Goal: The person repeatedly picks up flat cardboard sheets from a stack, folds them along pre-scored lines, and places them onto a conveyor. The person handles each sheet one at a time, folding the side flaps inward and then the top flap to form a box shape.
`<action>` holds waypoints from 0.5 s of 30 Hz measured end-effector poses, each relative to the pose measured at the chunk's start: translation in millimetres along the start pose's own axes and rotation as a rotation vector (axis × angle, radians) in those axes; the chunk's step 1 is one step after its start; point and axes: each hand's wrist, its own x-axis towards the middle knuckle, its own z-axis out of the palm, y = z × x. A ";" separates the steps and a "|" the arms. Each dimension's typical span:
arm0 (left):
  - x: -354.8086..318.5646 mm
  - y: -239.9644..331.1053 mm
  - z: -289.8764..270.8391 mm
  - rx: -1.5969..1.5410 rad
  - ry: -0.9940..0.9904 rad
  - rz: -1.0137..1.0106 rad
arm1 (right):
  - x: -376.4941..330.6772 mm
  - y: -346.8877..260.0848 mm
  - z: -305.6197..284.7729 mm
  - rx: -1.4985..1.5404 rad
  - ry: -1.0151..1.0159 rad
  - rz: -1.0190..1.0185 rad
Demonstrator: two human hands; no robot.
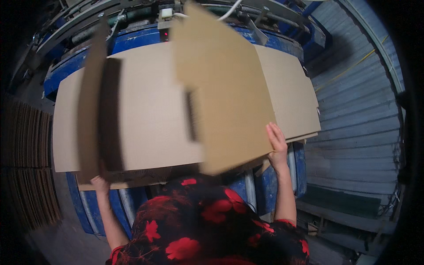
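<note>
While my left hand [101, 183] grasps the cardboard strip [91, 110], my right hand [278, 148] holds the tan panel [234, 101] near its corner.

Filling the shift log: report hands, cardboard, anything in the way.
Left hand at lower end of blurred brown strip. Right hand gripping edge of raised panel. Flat cardboard beneath, partly hidden by strip and panel.

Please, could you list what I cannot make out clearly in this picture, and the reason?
All in the head view:
- Left hand: its exact grip, hidden partly by the blurred narrow raised flap.
- That flap's surface: smeared by blur.
- Underside of the tan panel at the right hand: facing away.
- Middle of the blue machine bed: covered by cardboard.
- Stacked cardboard: far side lost in the dark lens rim.
</note>
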 end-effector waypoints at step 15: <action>176.9 10.5 151.3 0.929 -0.307 0.494 | 199.4 56.8 82.5 -0.396 -0.072 -0.108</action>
